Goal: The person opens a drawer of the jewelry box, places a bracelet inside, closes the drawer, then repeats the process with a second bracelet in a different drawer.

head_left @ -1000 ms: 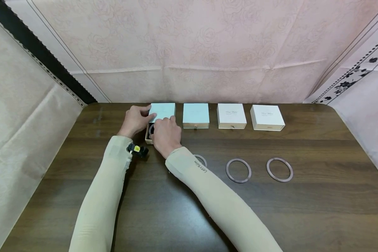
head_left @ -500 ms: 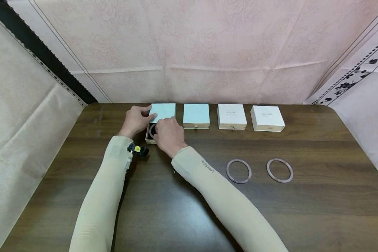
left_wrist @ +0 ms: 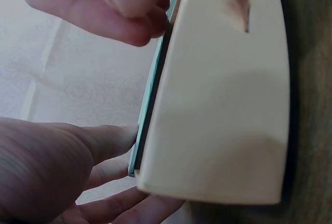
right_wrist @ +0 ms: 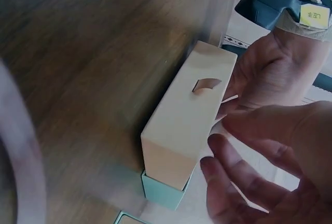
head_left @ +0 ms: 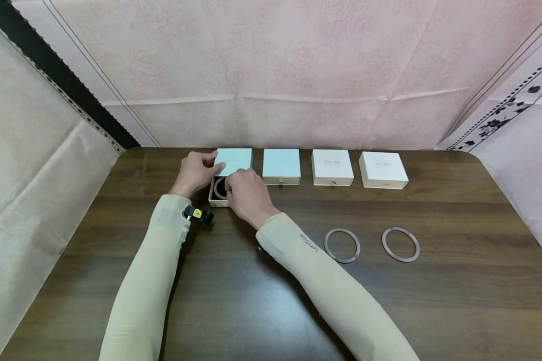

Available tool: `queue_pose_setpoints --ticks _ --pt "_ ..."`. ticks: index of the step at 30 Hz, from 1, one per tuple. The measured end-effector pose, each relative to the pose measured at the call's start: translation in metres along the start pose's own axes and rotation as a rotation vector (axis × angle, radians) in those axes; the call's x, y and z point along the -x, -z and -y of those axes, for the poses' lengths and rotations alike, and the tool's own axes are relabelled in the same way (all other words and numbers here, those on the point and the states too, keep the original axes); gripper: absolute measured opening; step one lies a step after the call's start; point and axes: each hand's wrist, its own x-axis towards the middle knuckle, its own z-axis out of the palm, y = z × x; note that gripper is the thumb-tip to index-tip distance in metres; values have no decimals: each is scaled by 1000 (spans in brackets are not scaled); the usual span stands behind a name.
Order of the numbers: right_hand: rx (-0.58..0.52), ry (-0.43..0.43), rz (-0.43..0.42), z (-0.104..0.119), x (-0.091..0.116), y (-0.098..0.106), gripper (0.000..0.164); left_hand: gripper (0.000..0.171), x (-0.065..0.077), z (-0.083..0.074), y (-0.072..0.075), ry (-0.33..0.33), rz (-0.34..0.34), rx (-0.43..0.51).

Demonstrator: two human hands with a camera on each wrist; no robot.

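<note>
A teal drawer-style gift box (head_left: pixel 233 159) stands leftmost in the row, its cream drawer (head_left: pixel 218 203) pulled out toward me. Inside the dark drawer lies a pale ring, like a bangle (head_left: pixel 219 187), partly covered by the right hand. My left hand (head_left: pixel 193 174) grips the box at its left side, thumb against the teal cover. Over the drawer's right part is my right hand (head_left: pixel 249 196), fingers bent at the drawer's upper edge. In the right wrist view its fingers (right_wrist: pixel 241 175) are loosely bent and spread, with nothing clearly held. A small pull tab (right_wrist: pixel 206 83) shows on the drawer front.
To the right stand another teal box (head_left: pixel 281 163) and two white boxes (head_left: pixel 331 164), the last white box (head_left: pixel 383 167) at the row's end. Nearer me lie a pale bangle (head_left: pixel 342 259) and a second bangle (head_left: pixel 401 258) on the brown table (head_left: pixel 469 281).
My right hand has slid a little rightward over the drawer, showing more of the bangle inside. The sleeve now covers a bangle partly seen earlier. My left hand stays put.
</note>
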Motion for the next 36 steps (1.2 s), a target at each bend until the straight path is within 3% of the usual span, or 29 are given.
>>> queue_pose_setpoints --ticks 7,22,29,36 --pt "-80 3 70 -5 7 2 25 51 1 0 -1 0 -7 7" --pt "-64 27 105 -9 14 -4 16 52 3 0 0 4 -4 10" --pt "-22 34 167 -4 15 -3 21 52 3 0 1 12 3 1" --pt "37 40 158 -2 14 -2 38 52 1 0 0 19 -5 -7"
